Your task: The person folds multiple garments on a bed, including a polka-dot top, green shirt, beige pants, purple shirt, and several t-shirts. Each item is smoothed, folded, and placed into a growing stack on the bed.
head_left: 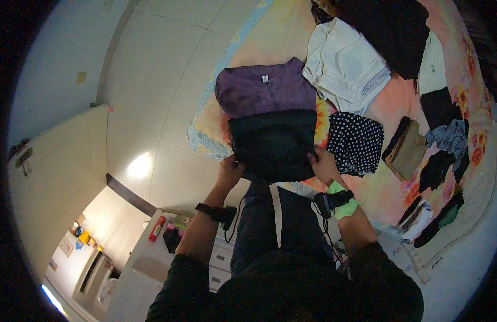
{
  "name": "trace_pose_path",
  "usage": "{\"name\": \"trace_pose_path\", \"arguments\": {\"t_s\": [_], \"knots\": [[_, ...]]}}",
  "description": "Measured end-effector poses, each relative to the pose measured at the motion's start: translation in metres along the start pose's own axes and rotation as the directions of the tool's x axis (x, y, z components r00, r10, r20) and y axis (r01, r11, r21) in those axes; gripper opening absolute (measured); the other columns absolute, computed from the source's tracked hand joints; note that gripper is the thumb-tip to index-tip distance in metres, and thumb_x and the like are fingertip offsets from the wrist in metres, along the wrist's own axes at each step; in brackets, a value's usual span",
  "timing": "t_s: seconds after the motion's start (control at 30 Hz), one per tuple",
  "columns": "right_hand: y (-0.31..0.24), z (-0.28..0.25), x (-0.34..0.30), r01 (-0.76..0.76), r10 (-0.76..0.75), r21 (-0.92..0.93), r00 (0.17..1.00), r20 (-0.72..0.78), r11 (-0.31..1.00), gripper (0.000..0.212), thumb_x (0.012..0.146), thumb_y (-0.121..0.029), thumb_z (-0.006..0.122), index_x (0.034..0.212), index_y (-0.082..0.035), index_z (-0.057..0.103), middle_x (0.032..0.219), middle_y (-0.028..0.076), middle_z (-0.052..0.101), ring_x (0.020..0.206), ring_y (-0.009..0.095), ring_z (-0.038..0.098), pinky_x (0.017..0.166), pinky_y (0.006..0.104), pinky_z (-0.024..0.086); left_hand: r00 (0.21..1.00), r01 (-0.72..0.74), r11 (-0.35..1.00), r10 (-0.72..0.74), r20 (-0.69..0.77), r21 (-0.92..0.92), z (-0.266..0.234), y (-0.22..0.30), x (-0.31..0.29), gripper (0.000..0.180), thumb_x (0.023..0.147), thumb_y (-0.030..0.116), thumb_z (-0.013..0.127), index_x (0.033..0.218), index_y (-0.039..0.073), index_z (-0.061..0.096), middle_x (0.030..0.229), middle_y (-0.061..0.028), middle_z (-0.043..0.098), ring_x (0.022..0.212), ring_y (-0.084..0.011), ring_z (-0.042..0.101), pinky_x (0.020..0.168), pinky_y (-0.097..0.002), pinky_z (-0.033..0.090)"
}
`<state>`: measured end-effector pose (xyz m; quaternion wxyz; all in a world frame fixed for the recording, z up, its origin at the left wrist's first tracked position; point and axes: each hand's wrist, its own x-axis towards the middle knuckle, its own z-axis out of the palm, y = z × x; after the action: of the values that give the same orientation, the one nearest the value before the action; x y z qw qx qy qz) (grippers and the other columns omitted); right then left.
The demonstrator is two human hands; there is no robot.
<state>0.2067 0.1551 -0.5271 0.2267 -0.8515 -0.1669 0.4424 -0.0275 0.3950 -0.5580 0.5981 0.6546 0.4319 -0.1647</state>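
A folded black garment (272, 142) lies at the bed's near edge, its exact kind not clear. My left hand (231, 170) has its fingers closed on the garment's lower left corner. At the lower right side, my right hand (324, 165) pinches the cloth between thumb and fingers. Just beyond the garment a purple buttoned shirt (267, 91) is spread flat, its lower part meeting or covered by the black cloth. Beside my right hand sits a folded black cloth with white polka dots (356, 142).
White shorts (345, 64) and a large black garment (390, 32) lie farther back on the floral bedsheet (396, 102). Several folded clothes, including a khaki piece (408, 153), are at the right. A white cabinet (152, 257) and a door (60, 182) stand on the left.
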Motion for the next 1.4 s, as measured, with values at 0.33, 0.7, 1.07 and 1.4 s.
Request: {"name": "trace_pose_path", "arguments": {"t_s": [0.33,0.7,1.07,1.4], "knots": [[-0.023,-0.048,-0.057,0.436,-0.452,0.166,0.889,0.077,0.885,0.022,0.080,0.003,0.068,0.102,0.001,0.065,0.107,0.016,0.058,0.101,0.032,0.058,0.089,0.0364,0.048,0.883,-0.464,0.882,0.468,-0.041,0.082,-0.022,0.039,-0.060,0.020,0.072,-0.003,0.067,0.092,0.002,0.065,0.095,-0.0148,0.062,0.088,-0.0343,0.058,0.083,-0.0433,0.049],[-0.026,-0.062,0.069,0.235,-0.240,0.372,0.970,-0.036,0.898,0.033,0.097,-0.023,0.061,0.116,0.003,0.060,0.100,0.014,0.067,0.091,0.024,0.064,0.084,0.0328,0.049,0.972,-0.235,0.876,0.208,-0.111,-0.420,-0.025,0.072,0.031,0.037,0.095,0.001,0.056,0.132,0.000,0.054,0.129,-0.0078,0.060,0.118,-0.0192,0.055,0.105,-0.0341,0.041],[0.001,-0.021,0.084,0.355,-0.267,0.162,0.876,-0.401,0.921,0.049,0.096,-0.022,0.063,0.138,-0.002,0.047,0.126,0.016,0.057,0.118,0.027,0.053,0.104,0.0338,0.039,0.817,-0.341,0.930,0.219,-0.533,-0.140,0.007,0.060,0.037,0.041,0.090,0.000,0.062,0.129,-0.001,0.049,0.125,-0.0167,0.059,0.113,-0.0225,0.058,0.095,-0.0350,0.047],[-0.018,-0.072,0.113,0.564,-0.538,-0.173,0.824,0.177,0.807,0.061,0.075,-0.007,0.076,0.130,0.004,0.051,0.128,0.020,0.056,0.123,0.035,0.052,0.106,0.0386,0.039,0.821,-0.393,0.827,0.512,-0.252,0.403,-0.027,0.085,0.041,0.044,0.088,0.008,0.070,0.129,-0.002,0.055,0.126,-0.0202,0.063,0.110,-0.0277,0.063,0.092,-0.0392,0.052]]}}
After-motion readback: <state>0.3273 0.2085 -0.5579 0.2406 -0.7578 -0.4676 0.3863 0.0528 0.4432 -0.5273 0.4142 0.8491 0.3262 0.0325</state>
